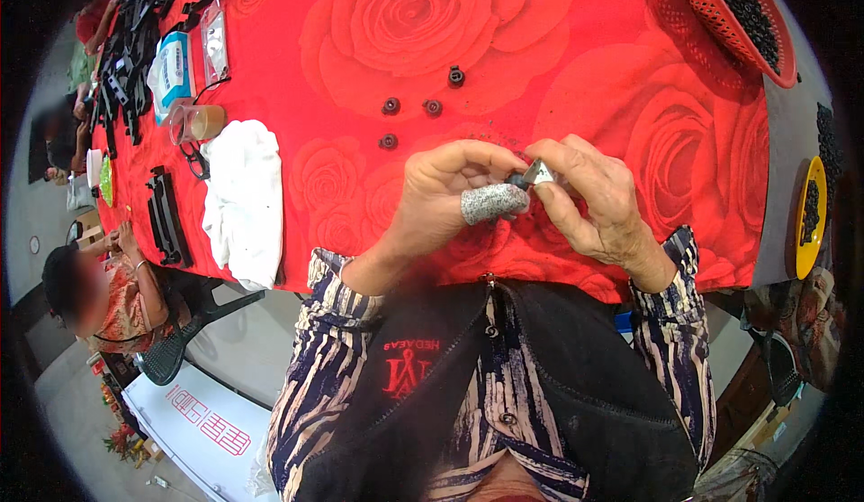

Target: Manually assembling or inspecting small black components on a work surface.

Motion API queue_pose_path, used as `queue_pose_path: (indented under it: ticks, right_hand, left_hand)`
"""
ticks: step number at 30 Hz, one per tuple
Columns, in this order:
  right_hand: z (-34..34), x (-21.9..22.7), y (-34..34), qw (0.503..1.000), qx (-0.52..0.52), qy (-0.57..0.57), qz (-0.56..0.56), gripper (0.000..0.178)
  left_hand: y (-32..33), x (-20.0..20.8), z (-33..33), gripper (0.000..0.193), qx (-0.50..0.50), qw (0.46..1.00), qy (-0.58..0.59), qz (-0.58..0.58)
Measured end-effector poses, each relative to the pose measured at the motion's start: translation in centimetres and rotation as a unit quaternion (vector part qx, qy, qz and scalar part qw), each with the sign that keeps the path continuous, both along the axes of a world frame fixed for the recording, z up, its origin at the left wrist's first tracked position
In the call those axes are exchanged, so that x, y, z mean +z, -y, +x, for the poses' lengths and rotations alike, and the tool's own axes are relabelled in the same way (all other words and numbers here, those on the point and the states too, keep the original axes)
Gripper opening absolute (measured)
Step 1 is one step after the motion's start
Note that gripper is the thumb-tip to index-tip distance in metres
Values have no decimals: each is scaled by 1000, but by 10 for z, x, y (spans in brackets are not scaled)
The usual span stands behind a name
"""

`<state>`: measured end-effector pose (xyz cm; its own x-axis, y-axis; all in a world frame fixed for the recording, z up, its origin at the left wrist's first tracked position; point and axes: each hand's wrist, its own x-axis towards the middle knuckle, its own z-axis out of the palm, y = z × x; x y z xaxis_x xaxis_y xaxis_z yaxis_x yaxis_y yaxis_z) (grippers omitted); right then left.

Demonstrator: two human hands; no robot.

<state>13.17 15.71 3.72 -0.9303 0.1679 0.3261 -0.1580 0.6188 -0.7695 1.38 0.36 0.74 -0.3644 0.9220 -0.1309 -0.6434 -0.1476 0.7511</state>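
- A table (576,61) covered in a red cloth printed with large roses fills the upper view, seen from above by a head camera; the person's striped sleeves and dark apron fill the lower part.
- A folded white cloth (243,198) lies at the table's left edge, with black plastic strips (167,216) and clear packets beyond it. A red basket (720,16) of small dark pieces sits at the far right corner.
- The left hand (445,198) and right hand (594,201) meet just above the near table edge, both closed in a pinch on one thing.
- The left thumb wears a grey speckled finger cot (492,202), pressed against the piece from below.
- The thing held is a small metal part (538,172) joined to a small black piece (517,179), lying between the left thumb and forefinger and the right fingertips, lifted clear of the cloth.
- Four small black round parts (423,111) lie loose on the cloth, just beyond the hands.
- By appearance, the step in hand is pressing the metal part and black piece together; the next move likely calls for a firm, squarely aligned squeeze without slipping.
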Motion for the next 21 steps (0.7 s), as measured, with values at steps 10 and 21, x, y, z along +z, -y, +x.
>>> queue_pose_path:
  ticks: [10,21]
  right_hand:
    - [-2,-2,-1,1000,-1,3,1,27]
    - [-1,-2,-1,1000,12,13,-1,26]
  left_hand:
    - [1,0,3,27,3,1000,-13,-14]
    - [0,0,5,24,-10,999,-15,-33]
